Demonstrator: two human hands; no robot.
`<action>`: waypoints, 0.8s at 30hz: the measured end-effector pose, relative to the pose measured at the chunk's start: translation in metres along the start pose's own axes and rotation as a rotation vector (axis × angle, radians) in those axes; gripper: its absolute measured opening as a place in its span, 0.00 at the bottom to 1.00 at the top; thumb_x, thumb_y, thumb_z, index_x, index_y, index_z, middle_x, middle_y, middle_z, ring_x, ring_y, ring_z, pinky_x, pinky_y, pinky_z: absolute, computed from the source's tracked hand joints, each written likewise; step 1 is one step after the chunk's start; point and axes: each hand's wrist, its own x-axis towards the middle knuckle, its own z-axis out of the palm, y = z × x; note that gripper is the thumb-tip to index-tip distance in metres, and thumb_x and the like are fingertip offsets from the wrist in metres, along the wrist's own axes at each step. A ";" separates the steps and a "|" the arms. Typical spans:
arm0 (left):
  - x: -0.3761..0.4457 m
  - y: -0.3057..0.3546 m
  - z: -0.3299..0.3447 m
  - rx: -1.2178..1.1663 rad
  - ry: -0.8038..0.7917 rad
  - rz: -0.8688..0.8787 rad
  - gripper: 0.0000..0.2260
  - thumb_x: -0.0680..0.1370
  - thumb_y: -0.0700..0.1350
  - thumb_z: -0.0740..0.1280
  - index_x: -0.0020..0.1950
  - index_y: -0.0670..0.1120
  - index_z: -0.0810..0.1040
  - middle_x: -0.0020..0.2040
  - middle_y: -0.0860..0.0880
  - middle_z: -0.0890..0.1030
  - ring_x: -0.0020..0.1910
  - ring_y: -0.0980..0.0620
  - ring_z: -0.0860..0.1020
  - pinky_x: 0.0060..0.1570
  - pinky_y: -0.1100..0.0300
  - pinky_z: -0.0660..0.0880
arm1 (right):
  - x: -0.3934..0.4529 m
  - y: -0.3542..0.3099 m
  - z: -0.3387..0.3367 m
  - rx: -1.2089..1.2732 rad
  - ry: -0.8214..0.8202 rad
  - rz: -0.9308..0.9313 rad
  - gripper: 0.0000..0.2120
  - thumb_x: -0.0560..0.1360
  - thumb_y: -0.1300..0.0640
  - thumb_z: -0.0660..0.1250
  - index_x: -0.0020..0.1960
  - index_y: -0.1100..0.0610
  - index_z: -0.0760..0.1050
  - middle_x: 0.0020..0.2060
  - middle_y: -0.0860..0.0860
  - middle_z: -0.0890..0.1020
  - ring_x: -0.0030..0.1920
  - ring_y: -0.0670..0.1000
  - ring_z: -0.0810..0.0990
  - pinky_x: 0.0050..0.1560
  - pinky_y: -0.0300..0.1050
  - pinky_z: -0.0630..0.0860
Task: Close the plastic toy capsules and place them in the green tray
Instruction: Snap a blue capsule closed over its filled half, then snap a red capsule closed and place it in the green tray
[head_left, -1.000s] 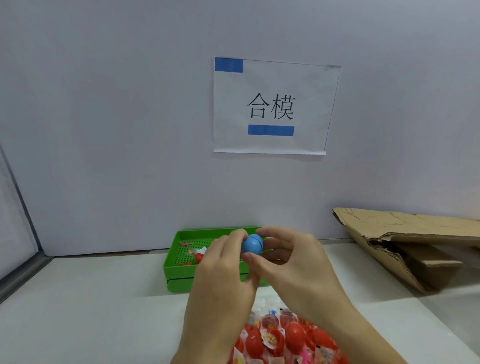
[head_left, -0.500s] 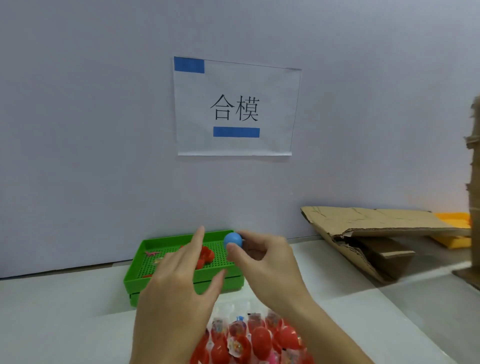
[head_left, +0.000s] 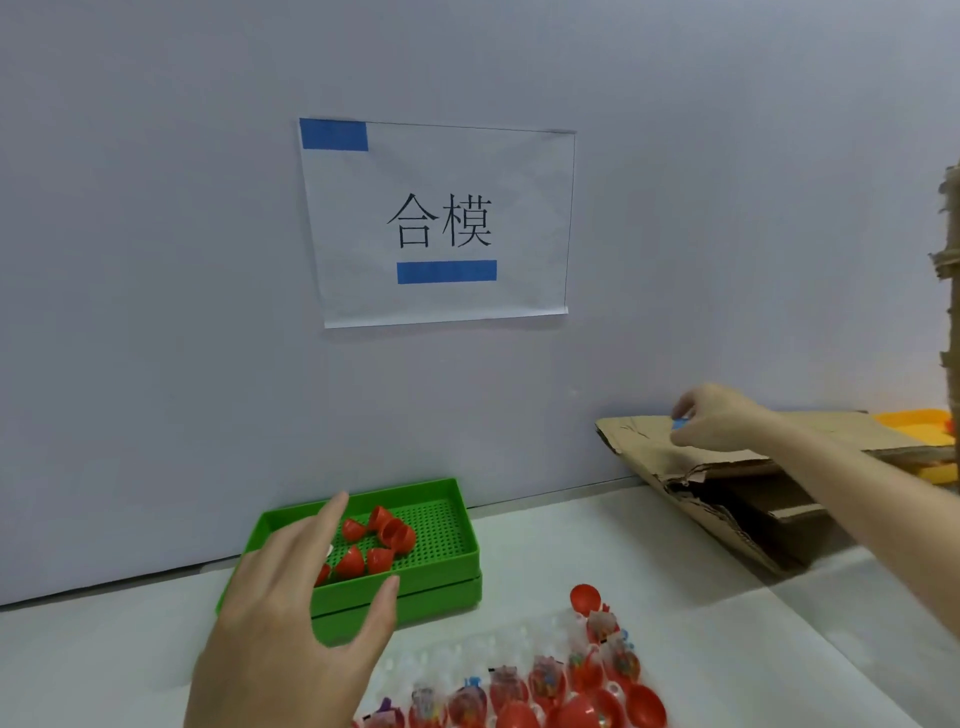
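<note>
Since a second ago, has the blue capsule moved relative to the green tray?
Yes. The right hand carried the blue capsule from in front of the green tray rightward, over the cardboard.

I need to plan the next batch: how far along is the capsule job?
Early. The green tray holds only red capsule halves, none visibly closed. The right hand pinches a blue capsule over the cardboard, not the tray. The left hand hovers open. Many filled red capsules still wait in front.
</note>
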 end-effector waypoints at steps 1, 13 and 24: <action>0.000 0.000 0.000 0.012 -0.004 0.002 0.32 0.66 0.63 0.61 0.67 0.50 0.77 0.52 0.51 0.80 0.49 0.44 0.80 0.37 0.44 0.82 | 0.006 0.010 -0.003 -0.068 -0.026 0.046 0.25 0.74 0.60 0.69 0.69 0.60 0.72 0.66 0.57 0.76 0.63 0.57 0.75 0.62 0.45 0.72; -0.001 -0.004 -0.009 -0.022 -0.115 -0.088 0.16 0.77 0.49 0.68 0.65 0.54 0.78 0.56 0.63 0.75 0.59 0.61 0.72 0.56 0.71 0.65 | -0.053 -0.036 0.033 -0.077 0.299 -0.373 0.24 0.76 0.67 0.60 0.70 0.51 0.73 0.68 0.55 0.76 0.69 0.60 0.71 0.68 0.59 0.68; -0.001 -0.020 -0.007 -0.091 -0.302 -0.142 0.07 0.77 0.49 0.68 0.53 0.57 0.83 0.41 0.62 0.80 0.44 0.59 0.78 0.47 0.53 0.79 | -0.143 -0.112 0.090 0.097 -0.234 -0.759 0.15 0.78 0.63 0.63 0.53 0.48 0.84 0.43 0.40 0.85 0.45 0.38 0.82 0.48 0.35 0.79</action>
